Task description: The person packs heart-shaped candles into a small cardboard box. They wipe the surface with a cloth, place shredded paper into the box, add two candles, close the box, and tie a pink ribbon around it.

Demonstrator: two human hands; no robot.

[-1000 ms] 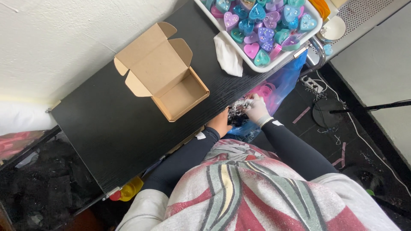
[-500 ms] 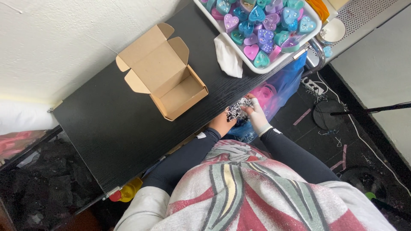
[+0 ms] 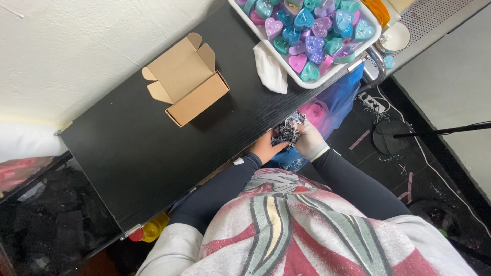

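A crumpled wad of black-and-white shredded paper sits at the near edge of the black table, bunched between both hands: the left hand closes bare fingers on it from about eight o'clock, and the right hand (in a pale glove) closes on it from four o'clock. At about ten o'clock from the wad, well apart, an open cardboard box stands with its flaps spread, and at one o'clock lies a white tray of pink, purple and teal heart-shaped pieces, a white cloth just beside it.

Black-white speckled wad; tan cardboard box; black table; teal, purple, pink hearts.
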